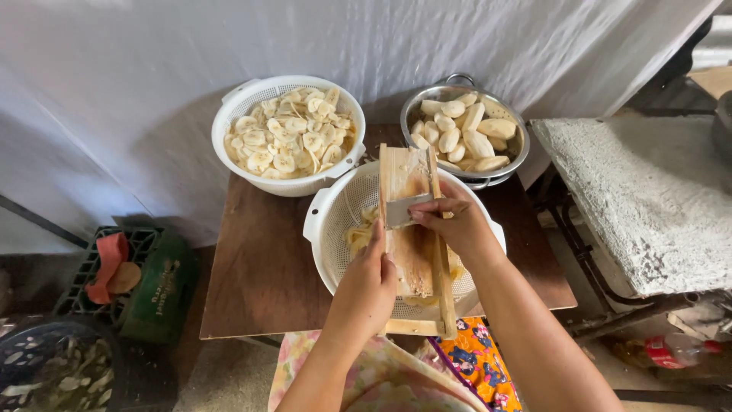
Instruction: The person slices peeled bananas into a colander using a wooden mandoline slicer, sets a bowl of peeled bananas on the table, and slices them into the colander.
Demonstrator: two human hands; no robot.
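Observation:
A wooden slicer board (409,177) with a metal blade lies lengthwise across a white colander (329,221) that holds a few pale banana slices. My left hand (367,288) grips the board's left edge near its lower end. My right hand (451,221) rests on the board at the blade, fingers curled; whatever it presses there is hidden. Behind stand a white colander full of banana slices (288,131) and a steel colander of peeled whole bananas (467,131).
All bowls sit on a small brown wooden table (259,267) against a white sheet. A grey concrete slab (648,191) lies to the right. On the floor at left are a green crate (156,286) and a dark basin of peels (53,370).

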